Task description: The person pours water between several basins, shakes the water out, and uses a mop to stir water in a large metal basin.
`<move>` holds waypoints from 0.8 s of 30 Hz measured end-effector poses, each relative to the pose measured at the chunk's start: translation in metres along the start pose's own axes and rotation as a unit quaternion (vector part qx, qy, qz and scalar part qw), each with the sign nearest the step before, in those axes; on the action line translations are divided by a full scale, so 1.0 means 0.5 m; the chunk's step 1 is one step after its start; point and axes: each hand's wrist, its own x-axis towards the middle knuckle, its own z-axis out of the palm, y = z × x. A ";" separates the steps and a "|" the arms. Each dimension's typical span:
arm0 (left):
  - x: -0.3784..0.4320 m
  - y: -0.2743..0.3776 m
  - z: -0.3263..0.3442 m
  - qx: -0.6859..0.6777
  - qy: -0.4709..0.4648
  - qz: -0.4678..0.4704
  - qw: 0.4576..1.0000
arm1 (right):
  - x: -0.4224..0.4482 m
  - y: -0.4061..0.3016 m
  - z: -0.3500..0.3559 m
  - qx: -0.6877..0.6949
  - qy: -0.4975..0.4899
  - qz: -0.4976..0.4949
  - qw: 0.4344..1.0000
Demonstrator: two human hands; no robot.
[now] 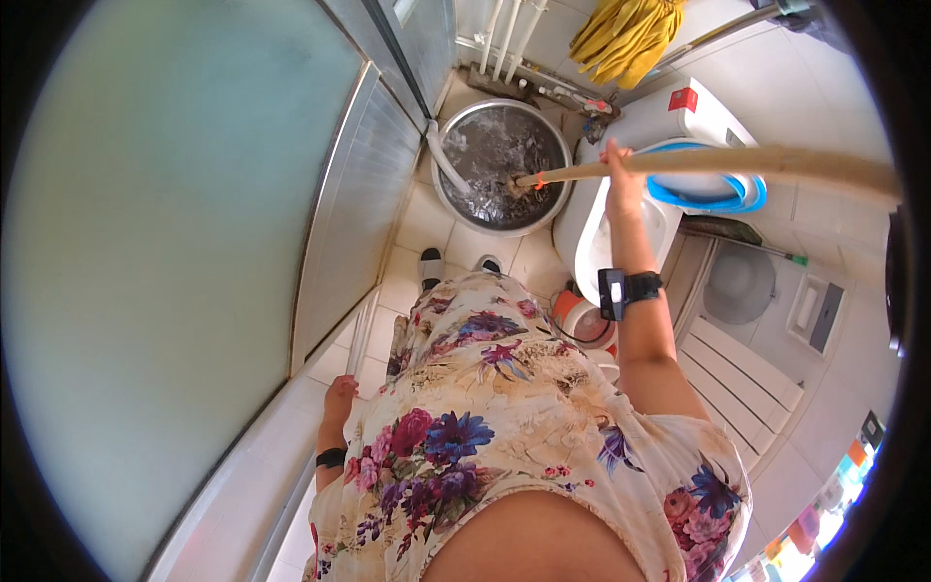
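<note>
My right hand point(622, 178) grips a long wooden mop handle point(698, 161) above a white toilet point(636, 240). The handle slants down into a round metal basin point(503, 233), where its dark mop head point(515, 186) sits partly under the water point(480, 138). An orange tie point(540, 180) is around the stick near that end. Over the basin's left rim hangs a white hose point(445, 160), its end at the water. At my left side, my left hand point(340, 396) hangs low by the sliding-door track point(356, 349), fingers loosely curled; whether anything is inside them is hidden.
A frosted glass door point(182, 218) runs along the left. White pipes point(502, 44) and a yellow mop head point(629, 36) are at the back wall. A blue-rimmed basin point(753, 193) leans by the toilet. An orange-and-white bucket point(574, 309) stands near my right leg.
</note>
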 end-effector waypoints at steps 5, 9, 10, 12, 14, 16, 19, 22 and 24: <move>-0.003 0.004 0.005 0.004 0.000 -0.002 1.000 | 0.031 -0.233 0.034 0.063 -0.063 -0.089 0.992; -0.008 0.010 -0.005 0.048 0.009 -0.010 0.999 | 0.015 -0.402 0.054 0.102 -0.108 -0.180 0.972; 0.008 0.022 0.002 0.044 0.000 -0.003 0.999 | 0.006 -0.454 0.041 0.107 -0.090 -0.201 0.969; 0.019 0.032 0.000 0.071 0.004 0.012 0.997 | -0.017 -0.520 0.032 0.108 -0.110 -0.244 0.957; 0.020 0.030 -0.015 0.069 0.008 0.014 0.997 | -0.039 -0.559 0.027 0.122 -0.161 -0.274 0.940; 0.028 0.015 -0.027 0.065 0.007 0.020 0.998 | -0.053 -0.583 0.016 0.096 -0.214 -0.278 0.931; 0.047 -0.008 -0.030 0.058 -0.002 0.023 0.998 | -0.050 -0.576 0.000 0.109 -0.348 -0.254 0.896; 0.059 0.021 -0.012 0.040 0.002 -0.003 0.999 | -0.055 -0.538 -0.002 0.059 -0.381 -0.244 0.890; 0.063 0.050 -0.004 0.041 0.005 -0.010 0.999 | -0.053 -0.495 -0.008 -0.005 -0.397 -0.216 0.892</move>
